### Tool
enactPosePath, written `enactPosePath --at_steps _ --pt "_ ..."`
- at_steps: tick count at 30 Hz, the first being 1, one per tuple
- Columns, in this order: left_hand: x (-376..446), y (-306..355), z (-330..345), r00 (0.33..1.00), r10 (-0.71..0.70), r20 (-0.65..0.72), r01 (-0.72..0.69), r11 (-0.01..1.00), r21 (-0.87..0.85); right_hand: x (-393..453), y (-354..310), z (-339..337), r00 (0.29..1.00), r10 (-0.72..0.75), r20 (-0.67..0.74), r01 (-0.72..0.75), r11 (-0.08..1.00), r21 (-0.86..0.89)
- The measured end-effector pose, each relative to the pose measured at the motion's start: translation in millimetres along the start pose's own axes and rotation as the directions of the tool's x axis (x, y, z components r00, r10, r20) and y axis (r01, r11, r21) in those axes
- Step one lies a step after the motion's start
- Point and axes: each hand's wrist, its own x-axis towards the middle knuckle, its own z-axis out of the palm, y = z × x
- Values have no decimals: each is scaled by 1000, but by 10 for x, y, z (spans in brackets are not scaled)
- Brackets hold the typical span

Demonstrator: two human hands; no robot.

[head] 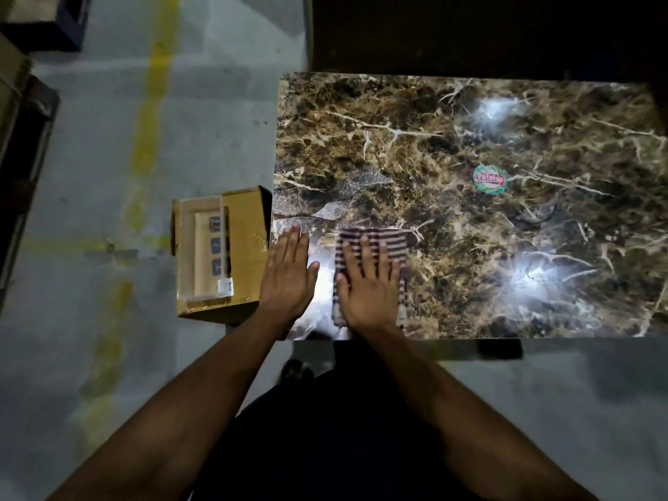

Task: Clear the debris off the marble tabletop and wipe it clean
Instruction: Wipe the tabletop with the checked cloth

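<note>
A: Where is the cloth seen?

B: A striped cloth [372, 273] is laid flat on the marble tabletop [470, 211], near the front edge and toward its left end. It is pressed down by the right hand [368, 283], whose fingers are spread straight across the fabric — nothing is gripped or pinched.

A: And the left hand?

B: The left hand [289, 276] is laid flat at the left edge of the tabletop, fingers straight and held together, thumb pointed toward the cloth. It is placed just beside the cloth, a strip of bare marble being left between the two.

A: Is anything else seen on the marble?

B: A round sticker [489, 179] in green, white and red is found near the middle of the surface, well apart from both hands. Its lettering cannot be read with certainty. Two bright glares of light are reflected farther right.

A: What is beside the table?

B: A cardboard box [220, 254] is set on the grey floor [90, 175] just left of the tabletop — a clear plastic package [204, 251] is lain inside it. A faded yellow line [144, 139] is painted on the floor farther left.
</note>
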Motion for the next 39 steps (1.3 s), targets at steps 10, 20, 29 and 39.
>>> enactPosePath --at_steps 10,20,29,39 --pt "629 4 -122 1000 11 3 -11 1000 13 1076 415 -271 978 195 -78 -194 981 31" --pt "1231 112 -141 998 -40 -43 42 997 57 2053 81 -443 985 -171 -14 171 985 -28" --pt "1718 172 -207 994 -102 -31 104 992 65 1930 -21 -421 984 -167 62 168 986 -1" --pt "2363 189 -339 978 -188 -92 191 981 21 2817 319 -661 992 90 -86 -92 995 -23"
